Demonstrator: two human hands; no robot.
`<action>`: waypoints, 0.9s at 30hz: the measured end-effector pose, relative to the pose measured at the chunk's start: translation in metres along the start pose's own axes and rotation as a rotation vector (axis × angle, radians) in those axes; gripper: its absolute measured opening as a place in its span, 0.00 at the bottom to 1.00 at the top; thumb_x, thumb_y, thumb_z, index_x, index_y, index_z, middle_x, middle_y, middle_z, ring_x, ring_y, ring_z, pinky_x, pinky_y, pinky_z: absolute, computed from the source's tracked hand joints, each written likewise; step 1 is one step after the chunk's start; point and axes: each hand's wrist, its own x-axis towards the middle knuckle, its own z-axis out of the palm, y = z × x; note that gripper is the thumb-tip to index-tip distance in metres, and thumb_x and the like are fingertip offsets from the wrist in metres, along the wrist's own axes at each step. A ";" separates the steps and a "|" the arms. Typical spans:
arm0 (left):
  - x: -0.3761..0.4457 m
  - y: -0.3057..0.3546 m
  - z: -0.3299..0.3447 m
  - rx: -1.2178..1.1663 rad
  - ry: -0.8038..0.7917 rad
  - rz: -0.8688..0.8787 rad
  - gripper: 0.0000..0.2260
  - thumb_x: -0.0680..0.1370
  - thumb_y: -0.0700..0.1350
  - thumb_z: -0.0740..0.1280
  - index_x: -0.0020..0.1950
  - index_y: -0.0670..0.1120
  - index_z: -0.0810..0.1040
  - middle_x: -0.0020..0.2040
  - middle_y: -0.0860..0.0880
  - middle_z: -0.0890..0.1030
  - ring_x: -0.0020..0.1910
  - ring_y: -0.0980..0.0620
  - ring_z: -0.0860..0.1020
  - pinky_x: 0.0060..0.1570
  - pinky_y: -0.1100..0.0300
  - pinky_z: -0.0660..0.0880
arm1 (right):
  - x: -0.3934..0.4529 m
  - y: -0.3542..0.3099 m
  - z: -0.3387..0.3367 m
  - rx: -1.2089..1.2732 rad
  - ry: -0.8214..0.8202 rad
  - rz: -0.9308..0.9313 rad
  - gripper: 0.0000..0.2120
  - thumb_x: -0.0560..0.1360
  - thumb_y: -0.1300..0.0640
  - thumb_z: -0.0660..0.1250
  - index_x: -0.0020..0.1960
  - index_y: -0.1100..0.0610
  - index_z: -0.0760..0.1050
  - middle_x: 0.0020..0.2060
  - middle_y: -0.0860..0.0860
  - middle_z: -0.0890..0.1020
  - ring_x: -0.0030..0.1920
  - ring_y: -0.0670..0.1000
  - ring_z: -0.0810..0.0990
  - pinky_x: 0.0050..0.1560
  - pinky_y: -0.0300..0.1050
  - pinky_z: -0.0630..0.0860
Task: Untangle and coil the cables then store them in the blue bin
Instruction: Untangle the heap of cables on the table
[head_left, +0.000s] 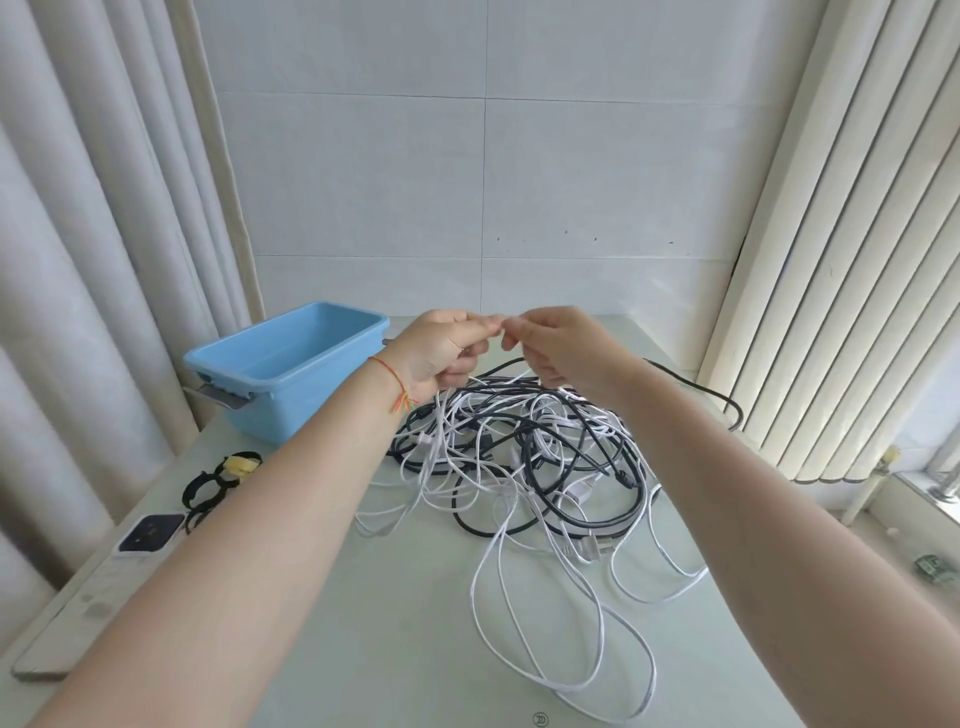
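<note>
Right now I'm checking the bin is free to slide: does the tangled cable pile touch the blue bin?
Cannot tell. In the head view the left forearm covers the stretch between the blue bin and the cable pile.

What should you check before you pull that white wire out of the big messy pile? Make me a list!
1. Both hands hold the white cable: left hand and right hand pinch it together. Ok.
2. Cable free of the cable pile: white and black strands cross everywhere. Not ok.
3. Which end is held: hidden by fingers. Cannot tell.
4. Blue bin open with room inside: ok.
5. Black ties within reach beside the bin: ok.
</note>
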 end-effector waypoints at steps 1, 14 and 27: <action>-0.001 -0.002 -0.004 0.047 0.000 -0.014 0.08 0.81 0.46 0.65 0.45 0.43 0.74 0.25 0.55 0.65 0.20 0.60 0.59 0.21 0.67 0.53 | 0.001 -0.001 -0.006 0.030 0.086 0.023 0.14 0.84 0.56 0.59 0.43 0.60 0.74 0.22 0.47 0.66 0.22 0.47 0.60 0.23 0.40 0.58; -0.016 -0.041 -0.043 1.013 -0.002 -0.218 0.15 0.76 0.53 0.71 0.32 0.48 0.81 0.29 0.51 0.79 0.29 0.55 0.72 0.35 0.64 0.69 | -0.006 0.055 -0.078 -0.175 1.052 0.393 0.13 0.80 0.59 0.56 0.58 0.62 0.76 0.51 0.57 0.78 0.51 0.58 0.76 0.47 0.47 0.71; -0.005 -0.016 0.006 0.531 0.122 0.071 0.08 0.76 0.50 0.71 0.39 0.49 0.82 0.24 0.57 0.72 0.22 0.59 0.66 0.27 0.63 0.63 | 0.004 0.002 0.019 -0.504 0.113 0.056 0.14 0.80 0.55 0.58 0.37 0.55 0.75 0.27 0.50 0.76 0.28 0.49 0.72 0.32 0.42 0.67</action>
